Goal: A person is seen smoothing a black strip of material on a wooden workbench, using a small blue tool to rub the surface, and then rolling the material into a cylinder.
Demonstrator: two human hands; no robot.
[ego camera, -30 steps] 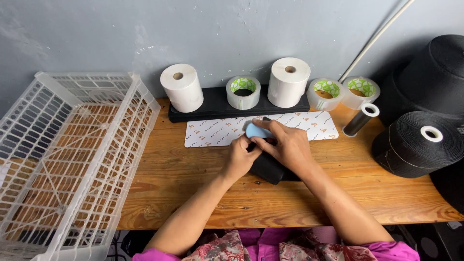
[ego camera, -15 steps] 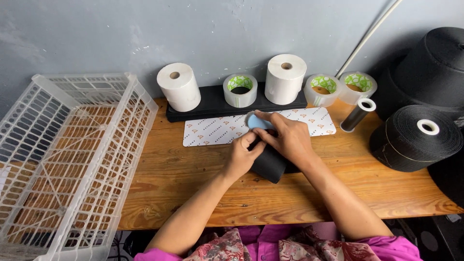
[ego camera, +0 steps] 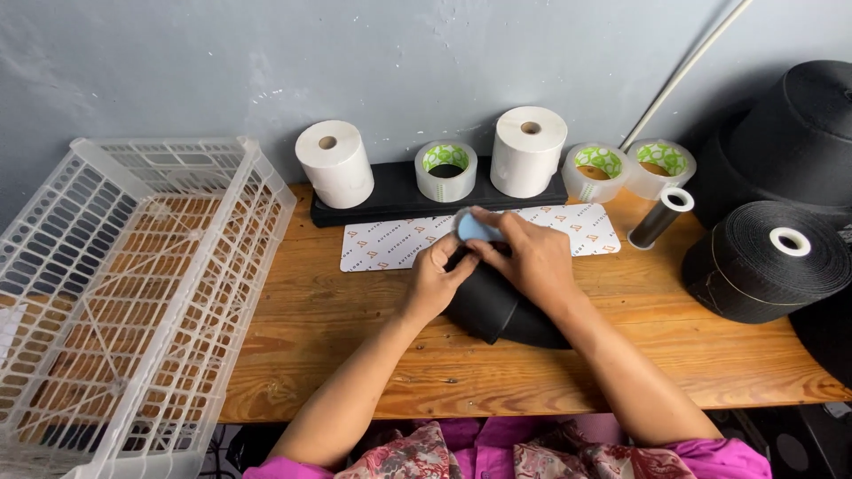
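Observation:
My left hand [ego camera: 432, 284] and my right hand [ego camera: 524, 253] meet over a black rolled cloth bundle [ego camera: 497, 306] lying on the wooden table [ego camera: 337, 337]. Both hands grip the bundle's upper end, where a small light-blue round piece [ego camera: 470, 228] sits under my right fingertips. Much of the bundle is hidden beneath my hands. A white printed flat sheet [ego camera: 390, 244] lies just behind the hands.
A large white plastic crate [ego camera: 115, 293] fills the left. Along the wall stand two white paper rolls [ego camera: 335, 164], tape rolls [ego camera: 445, 170] on a black strip, and more tape [ego camera: 596, 173]. Big black webbing rolls [ego camera: 768, 262] and a small dark tube [ego camera: 658, 215] sit right.
My hands stay on the black bundle with only slight finger shifts at its top; the view has drifted a little.

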